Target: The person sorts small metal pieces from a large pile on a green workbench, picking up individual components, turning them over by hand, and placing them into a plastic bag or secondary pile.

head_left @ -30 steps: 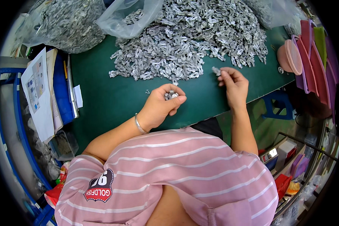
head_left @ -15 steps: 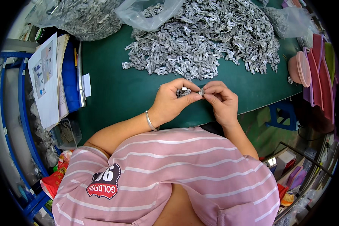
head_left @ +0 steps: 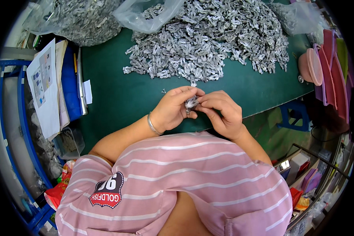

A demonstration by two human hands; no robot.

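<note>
My left hand [head_left: 172, 108] is turned palm up, fingers curled around several small grey looped pieces [head_left: 191, 103], rubbery or fabric-like. My right hand [head_left: 223, 114] meets it from the right; thumb and fingertips are pinched together against the bunch, and what lies between them is too small to make out. Just beyond both hands spreads a large heap of the same grey looped pieces [head_left: 208, 43]. One looped piece [head_left: 193, 83] sticks out from the heap's near edge, close to my left fingers. Tiny pale scraps [head_left: 163, 91] lie on the green table beside my left hand.
A filled clear plastic bag [head_left: 86, 23] stands far left, with an opened plastic bag [head_left: 149, 17] by the heap. Papers and folders [head_left: 45, 86] line the left side of the green table [head_left: 114, 90]. Pink plastic bins [head_left: 310, 67] and a blue stool [head_left: 295, 118] are right.
My left hand has rolled more palm up, and the right fingertips have moved down and left onto the pieces in it. Pale scraps now show clearly on the table. The view has shifted slightly.
</note>
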